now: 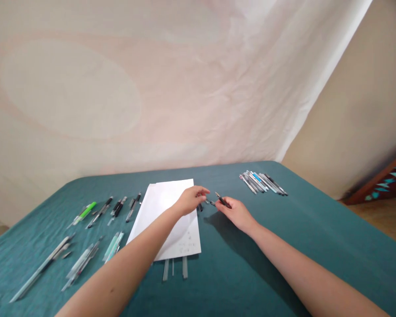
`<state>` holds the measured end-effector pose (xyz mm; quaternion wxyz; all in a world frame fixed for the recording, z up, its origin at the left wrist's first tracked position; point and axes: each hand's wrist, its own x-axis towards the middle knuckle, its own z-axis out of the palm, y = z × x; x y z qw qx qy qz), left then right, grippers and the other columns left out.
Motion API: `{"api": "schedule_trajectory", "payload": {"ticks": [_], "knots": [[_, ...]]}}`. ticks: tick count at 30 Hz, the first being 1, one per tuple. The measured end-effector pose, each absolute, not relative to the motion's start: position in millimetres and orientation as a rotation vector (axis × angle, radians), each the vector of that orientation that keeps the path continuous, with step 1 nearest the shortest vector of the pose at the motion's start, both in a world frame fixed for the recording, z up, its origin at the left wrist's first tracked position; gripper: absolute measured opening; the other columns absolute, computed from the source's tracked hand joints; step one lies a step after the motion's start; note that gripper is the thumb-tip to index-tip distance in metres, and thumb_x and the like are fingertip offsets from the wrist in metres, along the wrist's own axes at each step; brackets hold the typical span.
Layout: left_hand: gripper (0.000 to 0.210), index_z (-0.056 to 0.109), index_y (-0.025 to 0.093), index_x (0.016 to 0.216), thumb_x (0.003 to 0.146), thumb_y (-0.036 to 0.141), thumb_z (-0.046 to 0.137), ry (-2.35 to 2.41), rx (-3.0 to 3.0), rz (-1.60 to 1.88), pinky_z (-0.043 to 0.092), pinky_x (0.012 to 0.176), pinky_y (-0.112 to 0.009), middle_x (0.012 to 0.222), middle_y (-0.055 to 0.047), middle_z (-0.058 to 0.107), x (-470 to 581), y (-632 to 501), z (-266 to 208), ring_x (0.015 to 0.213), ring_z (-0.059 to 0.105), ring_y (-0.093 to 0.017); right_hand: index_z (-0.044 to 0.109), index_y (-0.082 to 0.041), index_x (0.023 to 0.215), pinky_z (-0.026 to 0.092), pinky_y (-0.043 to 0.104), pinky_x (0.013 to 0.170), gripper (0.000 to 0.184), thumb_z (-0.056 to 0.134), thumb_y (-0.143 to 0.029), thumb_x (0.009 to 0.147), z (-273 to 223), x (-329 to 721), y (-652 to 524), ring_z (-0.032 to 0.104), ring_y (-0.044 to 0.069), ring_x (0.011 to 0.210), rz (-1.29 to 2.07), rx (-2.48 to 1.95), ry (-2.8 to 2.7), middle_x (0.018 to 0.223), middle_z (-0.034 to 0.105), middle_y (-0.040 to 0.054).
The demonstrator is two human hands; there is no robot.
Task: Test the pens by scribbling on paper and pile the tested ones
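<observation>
My right hand is closed on a black pen, its pointed end tilted up and to the left. A small dark and clear piece sticks out at the same fingertips, too small to name. Just left of it, my left hand hovers over the right edge of the white paper, fingers stretched out and apart, apparently holding nothing. Beneath those fingers shows a black pen part, partly hidden by the hand.
Several assembled pens lie in a row at the back right of the green-covered table. On the left are groups of pen parts, a bright green pen and long clear tubes. Clear strips poke out below the paper.
</observation>
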<state>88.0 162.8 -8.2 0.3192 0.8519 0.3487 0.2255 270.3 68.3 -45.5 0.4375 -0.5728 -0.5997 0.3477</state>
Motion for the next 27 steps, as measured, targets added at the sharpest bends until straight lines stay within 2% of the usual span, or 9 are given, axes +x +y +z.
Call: {"api": "schedule_trajectory", "payload": {"ticks": [4,6,9,11,16,21,27], "knots": [[0.025,0.066,0.018,0.098,0.078,0.029,0.056,0.81,1.975,0.582,0.047,0.066,-0.025,0.084,-0.004,0.07,74,119,-6,0.073,0.063,-0.016,0.056,-0.017,0.086,0.023,0.019,0.038,0.038,0.055,-0.054,0.078,-42,253,62,0.032,0.004,0.04,1.242,-1.224,-1.311,0.069,0.054,-0.0024],[0.021,0.066,0.016,0.089,0.076,0.03,0.059,0.844,1.755,0.658,0.047,0.064,-0.025,0.076,-0.004,0.069,67,104,-7,0.066,0.061,-0.015,0.054,-0.018,0.086,0.022,0.018,0.038,0.038,0.058,-0.054,0.077,-40,243,57,0.03,0.003,0.04,1.369,-1.122,-1.259,0.07,0.052,-0.0025],[0.02,0.065,0.015,0.088,0.076,0.03,0.059,0.905,1.602,0.737,0.045,0.063,-0.024,0.07,-0.002,0.065,54,93,-7,0.061,0.057,-0.012,0.054,-0.019,0.09,0.025,0.018,0.04,0.037,0.052,-0.055,0.082,-37,234,50,0.036,0.005,0.046,1.421,-1.06,-1.257,0.073,0.052,-0.0015],[0.021,0.063,0.015,0.09,0.078,0.031,0.056,0.963,1.55,0.812,0.044,0.061,-0.023,0.068,-0.001,0.063,44,93,-7,0.059,0.055,-0.011,0.056,-0.02,0.096,0.029,0.019,0.043,0.037,0.047,-0.054,0.085,-37,233,48,0.04,0.007,0.051,1.356,-1.1,-1.354,0.075,0.053,-0.0001],[0.023,0.061,0.014,0.091,0.08,0.032,0.053,1.008,1.465,0.947,0.042,0.056,-0.022,0.067,0.0,0.059,26,101,-14,0.054,0.051,-0.009,0.063,-0.023,0.105,0.041,0.026,0.061,0.031,0.047,-0.043,0.088,-37,235,46,0.054,0.015,0.065,0.919,-1.307,-1.691,0.076,0.062,0.0017],[0.023,0.061,0.013,0.091,0.081,0.032,0.052,0.989,1.491,0.914,0.041,0.056,-0.022,0.067,0.0,0.058,24,103,-15,0.054,0.051,-0.009,0.065,-0.023,0.105,0.043,0.027,0.068,0.028,0.046,-0.037,0.09,-34,233,43,0.059,0.017,0.072,0.787,-1.331,-1.835,0.085,0.067,0.0027],[0.024,0.063,0.014,0.093,0.082,0.032,0.054,0.969,1.533,0.797,0.042,0.06,-0.023,0.068,-0.001,0.061,25,98,-13,0.056,0.053,-0.01,0.066,-0.021,0.103,0.042,0.025,0.071,0.026,0.046,-0.032,0.09,-30,233,42,0.06,0.016,0.078,0.697,-1.327,-1.898,0.087,0.067,0.0034]]}}
